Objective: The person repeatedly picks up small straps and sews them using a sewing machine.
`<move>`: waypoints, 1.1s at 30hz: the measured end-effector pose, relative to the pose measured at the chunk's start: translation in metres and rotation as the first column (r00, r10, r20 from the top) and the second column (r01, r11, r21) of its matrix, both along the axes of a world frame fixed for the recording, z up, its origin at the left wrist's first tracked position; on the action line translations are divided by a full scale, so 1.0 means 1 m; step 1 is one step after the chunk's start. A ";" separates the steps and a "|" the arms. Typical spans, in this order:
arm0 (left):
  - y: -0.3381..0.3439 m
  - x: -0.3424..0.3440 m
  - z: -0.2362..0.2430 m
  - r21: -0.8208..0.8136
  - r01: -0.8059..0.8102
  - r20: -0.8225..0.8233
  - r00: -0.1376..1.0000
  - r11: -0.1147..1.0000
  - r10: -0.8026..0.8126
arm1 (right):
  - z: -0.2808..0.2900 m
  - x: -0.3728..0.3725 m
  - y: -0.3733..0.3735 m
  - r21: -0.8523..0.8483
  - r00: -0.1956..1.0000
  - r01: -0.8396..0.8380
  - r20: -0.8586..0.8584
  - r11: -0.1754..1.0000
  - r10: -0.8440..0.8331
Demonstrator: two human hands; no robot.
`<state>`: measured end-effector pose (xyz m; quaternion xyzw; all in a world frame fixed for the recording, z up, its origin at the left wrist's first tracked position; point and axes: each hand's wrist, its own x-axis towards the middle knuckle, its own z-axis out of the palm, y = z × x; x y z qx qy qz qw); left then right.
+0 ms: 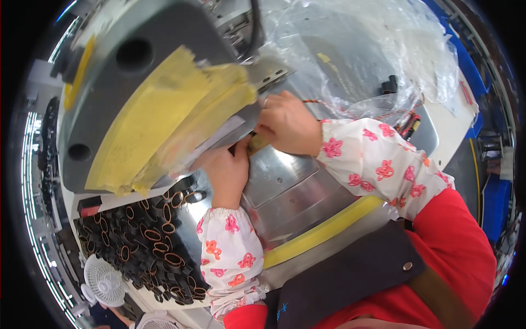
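Observation:
My left hand [226,171] is under the edge of a big grey machine head [164,33], its thumb and fingers closed near a small yellowish-brown piece [257,143]. From the right, my right hand [289,123] comes down to the same spot, its fingers curled and pinched together. The fingers cover most of that piece, so I cannot make out what it is or which hand grips it. Below both hands lies a shiny metal plate [285,178]. Yellow tape sheets [159,109] cover the machine's front, their loose edges hanging close to my left hand.
Many black loops with brown edges [148,241] lie heaped on the left. Clear plastic sheeting [378,38] spreads at the far right, with small black pieces [389,85] on it. A yellow strip [323,230] edges the table before me. A white fan [104,279] stands lower left.

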<state>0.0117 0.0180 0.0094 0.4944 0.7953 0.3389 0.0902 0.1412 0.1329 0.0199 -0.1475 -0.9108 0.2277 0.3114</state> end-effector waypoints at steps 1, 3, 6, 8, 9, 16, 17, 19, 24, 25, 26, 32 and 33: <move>-0.003 -0.003 0.002 0.028 0.020 -0.110 0.994 0.999 -0.017 | -0.003 -0.005 -0.002 0.021 1.000 0.018 -0.004 1.000 -0.018; -0.010 -0.007 0.011 0.023 0.036 -0.105 0.994 0.999 -0.034 | -0.009 -0.013 -0.004 0.045 0.991 -0.067 -0.113 0.997 0.071; -0.024 -0.005 0.022 -0.013 0.027 0.036 0.999 1.000 -0.026 | -0.009 -0.016 -0.010 0.032 0.975 -0.176 -0.133 0.984 0.179; -0.036 0.003 0.019 0.001 0.144 -0.261 0.955 0.990 -0.139 | -0.015 -0.003 -0.021 -0.018 0.968 -0.208 -0.149 0.978 0.203; -0.048 0.006 0.019 0.005 0.198 -0.317 0.930 0.980 -0.186 | -0.014 0.004 -0.032 -0.090 0.958 -0.253 -0.165 0.963 0.236; -0.157 0.001 -0.019 -0.085 -0.171 -0.395 0.910 0.982 0.124 | 0.077 -0.026 -0.121 0.022 0.662 -0.747 -0.080 0.665 0.746; -0.153 -0.006 -0.018 0.223 -0.118 0.398 0.917 0.968 0.020 | 0.124 -0.017 -0.133 0.010 0.575 -0.816 -0.099 0.578 0.812; -0.141 0.008 0.002 0.163 -0.140 -0.201 0.964 0.977 0.172 | 0.176 -0.006 -0.155 0.108 0.370 -0.873 -0.487 0.476 0.791; -0.135 0.011 0.016 0.230 -0.142 -0.036 0.987 0.963 0.154 | 0.206 0.028 -0.161 0.277 0.150 -0.872 -0.634 0.404 0.759; -0.132 0.011 0.017 0.268 -0.128 -0.036 0.989 0.955 0.142 | 0.207 0.034 -0.159 0.323 0.124 -0.852 -0.638 0.411 0.760; -0.131 0.012 0.017 0.307 -0.113 -0.037 0.991 0.945 0.131 | 0.207 0.038 -0.158 0.368 0.099 -0.831 -0.641 0.417 0.762; -0.137 0.010 0.018 0.315 -0.137 -0.040 0.987 0.939 0.157 | 0.189 0.048 -0.160 0.265 0.108 -0.894 -0.656 0.362 0.747; -0.132 0.011 0.017 0.329 -0.110 -0.030 0.991 0.938 0.127 | 0.187 0.055 -0.157 0.262 0.127 -0.888 -0.651 0.378 0.749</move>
